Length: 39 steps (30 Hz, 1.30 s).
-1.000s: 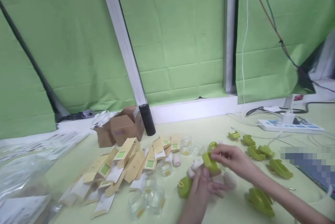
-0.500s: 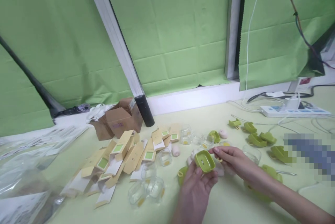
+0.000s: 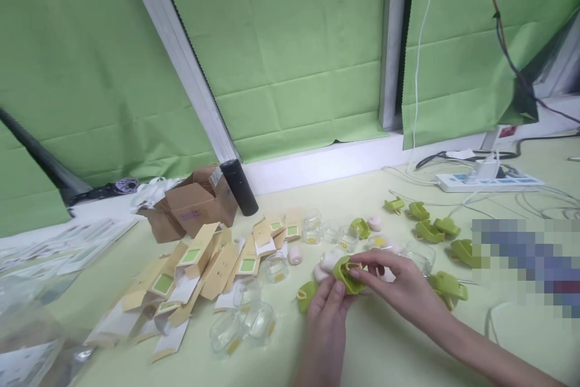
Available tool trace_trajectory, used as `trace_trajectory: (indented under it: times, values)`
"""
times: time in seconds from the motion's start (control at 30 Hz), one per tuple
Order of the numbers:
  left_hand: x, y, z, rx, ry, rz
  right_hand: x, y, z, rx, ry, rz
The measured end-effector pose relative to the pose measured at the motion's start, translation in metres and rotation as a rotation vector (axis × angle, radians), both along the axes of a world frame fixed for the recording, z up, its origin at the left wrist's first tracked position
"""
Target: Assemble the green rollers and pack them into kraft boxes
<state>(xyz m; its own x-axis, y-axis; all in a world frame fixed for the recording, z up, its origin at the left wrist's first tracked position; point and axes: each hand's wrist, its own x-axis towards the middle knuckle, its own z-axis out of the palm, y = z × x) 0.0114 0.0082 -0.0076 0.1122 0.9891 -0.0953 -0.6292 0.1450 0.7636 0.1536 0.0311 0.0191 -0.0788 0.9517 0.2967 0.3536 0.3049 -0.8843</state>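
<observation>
A small green case of soft-looking material is gripped between the thumb and fingers of my left hand. My right hand is closed in a pinch at the case's upper right side, on a small yellow loop largely hidden by the fingers. Just behind the held case lie whitish-pink rounded pieces. Another green case, bearing a yellow loop, rests left of my left hand. Beyond my right wrist is one more green case.
Several green cases lie at the right near a power strip and cables. Clear plastic containers and opened yellow cartons spread to the left. A black cylinder and a cardboard box stand behind.
The green case, earlier with its hollow side facing me, is now turned in my left hand. My right fingers have moved from beside it onto it with the yellow loop. The view has shifted.
</observation>
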Motion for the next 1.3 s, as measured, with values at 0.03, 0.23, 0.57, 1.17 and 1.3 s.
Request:
trace_trajectory:
  times: [0.03,0.23,0.57,1.17,1.3]
  values:
    - [0.001,0.0,0.0,0.007,-0.006,-0.006,0.0,-0.001,-0.001,0.009,-0.019,-0.008]
    - [0.002,0.002,-0.004,-0.027,-0.025,0.073,0.001,-0.001,-0.001,-0.005,-0.003,-0.063]
    - [-0.005,0.001,-0.006,0.088,0.218,0.004,-0.002,-0.004,-0.004,0.299,-0.207,0.128]
    - [-0.012,0.011,-0.004,0.122,0.418,-0.031,0.028,0.0,0.029,-0.029,-0.268,0.505]
    - [-0.013,0.008,-0.004,0.157,0.41,-0.103,0.028,-0.004,0.031,0.106,-0.298,0.564]
